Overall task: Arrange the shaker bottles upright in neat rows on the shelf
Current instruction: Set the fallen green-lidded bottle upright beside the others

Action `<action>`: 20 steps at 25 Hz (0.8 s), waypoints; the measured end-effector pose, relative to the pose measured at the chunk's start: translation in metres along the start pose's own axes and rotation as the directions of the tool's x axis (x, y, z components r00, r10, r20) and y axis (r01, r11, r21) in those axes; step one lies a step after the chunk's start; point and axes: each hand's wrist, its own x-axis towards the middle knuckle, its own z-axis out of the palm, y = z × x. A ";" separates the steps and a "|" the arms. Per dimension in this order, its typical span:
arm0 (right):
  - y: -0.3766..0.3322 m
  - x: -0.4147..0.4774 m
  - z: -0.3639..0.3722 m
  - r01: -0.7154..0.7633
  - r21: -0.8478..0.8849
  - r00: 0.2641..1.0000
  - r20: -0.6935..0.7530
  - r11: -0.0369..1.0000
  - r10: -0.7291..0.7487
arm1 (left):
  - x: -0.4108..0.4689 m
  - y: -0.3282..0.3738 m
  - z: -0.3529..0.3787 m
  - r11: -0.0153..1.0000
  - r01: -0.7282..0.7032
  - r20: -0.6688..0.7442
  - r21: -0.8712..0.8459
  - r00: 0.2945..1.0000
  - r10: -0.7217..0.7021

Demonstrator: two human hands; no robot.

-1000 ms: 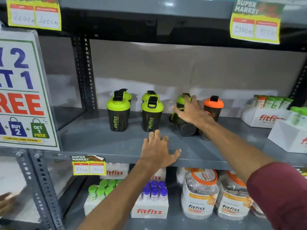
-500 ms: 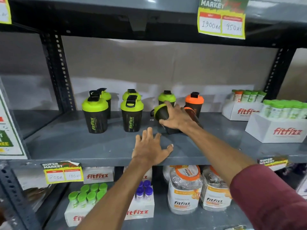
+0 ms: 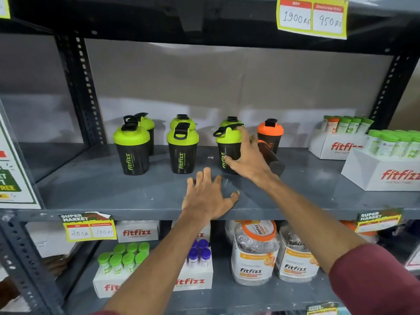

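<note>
Black shaker bottles with lime lids stand on the grey shelf [image 3: 95, 189] in two rows. My right hand [image 3: 248, 160] grips the third front bottle [image 3: 228, 146], which stands upright. Left of it stand the first front bottle [image 3: 132, 150] and the second front bottle [image 3: 182, 149], with more lime-lidded bottles behind. An orange-lidded shaker [image 3: 270, 135] stands upright at the back right. Another orange-trimmed shaker [image 3: 273, 161] lies on its side behind my right hand, partly hidden. My left hand [image 3: 208, 196] rests flat on the shelf's front edge, fingers spread.
White fitfizz boxes [image 3: 384, 172] with green-capped tubes fill the shelf's right end. A promo sign [image 3: 13, 178] stands at the left. The shelf below holds jars [image 3: 254, 253] and more boxes. Black uprights frame the bay.
My right hand has tipped the lime-lidded bottle from lying on its side to upright in the front row. My left hand stays flat on the shelf. The view shifted closer.
</note>
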 end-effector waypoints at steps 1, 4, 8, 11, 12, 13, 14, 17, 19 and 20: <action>0.001 0.000 0.001 0.000 0.008 1.000 -0.010 1.000 0.001 | 0.000 0.000 0.000 1.000 -0.002 -0.002 -0.001 1.000 0.002; 0.005 -0.002 0.001 -0.038 0.038 0.999 -0.012 0.999 0.039 | 0.000 0.000 0.000 1.000 -0.002 -0.005 -0.009 1.000 0.002; 0.007 -0.006 -0.005 -0.047 0.091 0.995 -0.087 0.995 0.055 | -0.001 0.001 0.000 1.000 -0.002 -0.013 -0.012 1.000 0.001; -0.001 -0.002 -0.015 -0.006 0.110 0.971 -0.237 0.994 0.032 | -0.001 0.000 0.000 1.000 -0.005 -0.016 -0.024 1.000 0.005; -0.005 0.002 -0.019 -0.011 0.114 0.967 -0.252 0.993 0.040 | -0.001 0.000 0.000 1.000 -0.006 -0.016 -0.026 1.000 0.006; -0.008 0.009 -0.023 -0.034 0.110 0.969 -0.239 0.993 0.060 | -0.001 0.000 0.000 1.000 -0.007 -0.018 -0.023 1.000 0.006; -0.011 0.017 -0.028 -0.063 0.082 0.976 -0.201 0.995 0.079 | -0.001 -0.001 0.001 1.000 -0.006 -0.018 -0.018 1.000 0.006; -0.019 0.034 -0.034 -0.107 -0.004 0.992 -0.071 0.994 0.106 | -0.001 -0.001 0.001 1.000 -0.005 -0.018 -0.019 1.000 0.004; -0.021 0.036 -0.033 -0.110 0.064 0.993 -0.037 0.992 0.112 | -0.001 -0.001 0.002 1.000 -0.006 -0.019 -0.014 1.000 0.006; -0.021 0.033 -0.033 -0.119 0.132 0.992 -0.023 0.984 0.123 | 0.000 -0.001 0.002 1.000 -0.006 -0.016 -0.008 1.000 0.006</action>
